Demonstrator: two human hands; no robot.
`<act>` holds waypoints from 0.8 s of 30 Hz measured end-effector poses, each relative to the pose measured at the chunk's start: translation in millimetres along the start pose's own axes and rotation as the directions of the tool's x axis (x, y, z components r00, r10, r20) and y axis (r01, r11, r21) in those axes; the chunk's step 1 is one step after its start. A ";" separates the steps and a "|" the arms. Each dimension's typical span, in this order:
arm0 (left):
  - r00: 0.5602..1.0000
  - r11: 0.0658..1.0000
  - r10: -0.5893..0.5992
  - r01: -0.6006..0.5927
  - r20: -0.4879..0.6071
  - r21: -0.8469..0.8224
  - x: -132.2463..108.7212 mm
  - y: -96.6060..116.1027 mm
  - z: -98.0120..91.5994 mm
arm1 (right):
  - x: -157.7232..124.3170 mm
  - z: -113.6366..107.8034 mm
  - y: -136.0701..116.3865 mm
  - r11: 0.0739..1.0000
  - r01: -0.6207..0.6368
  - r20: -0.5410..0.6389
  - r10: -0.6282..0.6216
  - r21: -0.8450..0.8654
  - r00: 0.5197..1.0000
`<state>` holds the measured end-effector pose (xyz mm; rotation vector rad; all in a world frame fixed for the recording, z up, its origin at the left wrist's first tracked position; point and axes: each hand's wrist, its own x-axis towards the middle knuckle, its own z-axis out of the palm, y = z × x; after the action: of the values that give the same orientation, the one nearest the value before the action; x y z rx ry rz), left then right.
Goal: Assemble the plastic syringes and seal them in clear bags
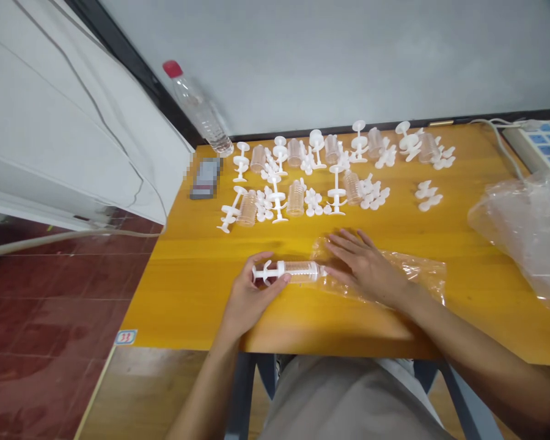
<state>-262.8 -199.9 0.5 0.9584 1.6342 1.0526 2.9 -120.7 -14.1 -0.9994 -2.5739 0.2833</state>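
A clear plastic syringe (297, 271) with a white plunger and finger grips lies sideways low over the table, its nozzle end to the right. My left hand (252, 296) is closed around its plunger end, with the thumb along the barrel's near side. Spread flat, the fingers of my right hand (362, 266) rest on a clear plastic bag (417, 275). My right thumb is close to the nozzle; whether it touches, I cannot tell. Part of the bag is hidden under that hand and forearm.
Two rows of white plungers (336, 190), clear barrels (296, 198) and white flower-like pieces (374, 192) lie farther back on the wooden table (187, 293). A water bottle (201, 113) and a phone (205, 178) are back left. A large plastic bag (527, 232) and power strip (543, 146) are right.
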 end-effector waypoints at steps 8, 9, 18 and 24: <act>0.999 0.989 -0.034 0.033 0.008 0.143 14.6 11.7 4.9 | -18.8 20.6 7.4 0.994 0.016 -0.126 -0.002 0.108 0.992; 0.999 0.987 -0.036 0.034 0.006 0.158 15.1 13.5 6.3 | -18.8 20.6 6.2 0.990 0.024 -0.151 -0.003 0.137 0.988; 0.999 0.963 0.050 -0.043 -0.019 0.267 11.1 16.6 21.4 | -3.7 3.1 -11.9 0.852 -0.059 -0.123 0.143 0.520 0.982; 0.971 0.976 0.123 -0.156 0.205 0.150 4.2 13.1 22.0 | -1.3 7.4 -12.2 0.884 -0.098 -0.124 0.172 0.456 0.977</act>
<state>-241.3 -187.2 7.3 1.2627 1.5260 0.8941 -6.5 -130.9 -17.5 -0.9768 -2.1503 0.7635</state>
